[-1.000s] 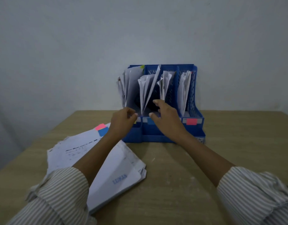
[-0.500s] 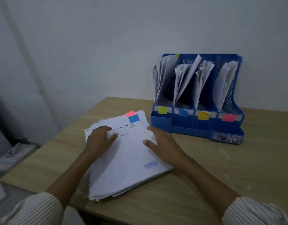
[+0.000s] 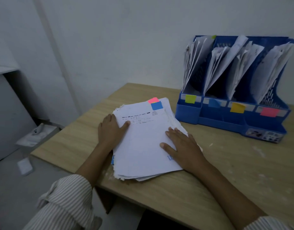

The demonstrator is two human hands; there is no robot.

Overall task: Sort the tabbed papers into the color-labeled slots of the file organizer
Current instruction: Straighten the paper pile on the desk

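A stack of white papers lies on the wooden table, its top sheet carrying a blue tab with a pink tab peeking out behind it. My left hand holds the stack's left edge, thumb on the top sheet. Flat on the stack's right side rests my right hand, fingers spread. The blue file organizer stands at the back right. Its slots are labeled green, blue, yellow and pink, and each holds leaning papers.
The table's left edge and near corner are close to the stack. Below on the left, a low grey shelf holds a small white object, and a white item lies on the floor. A pale wall stands behind the organizer.
Both hands left the organizer's slots and came down onto the paper stack. The view swung left, so the organizer now sits at the right.
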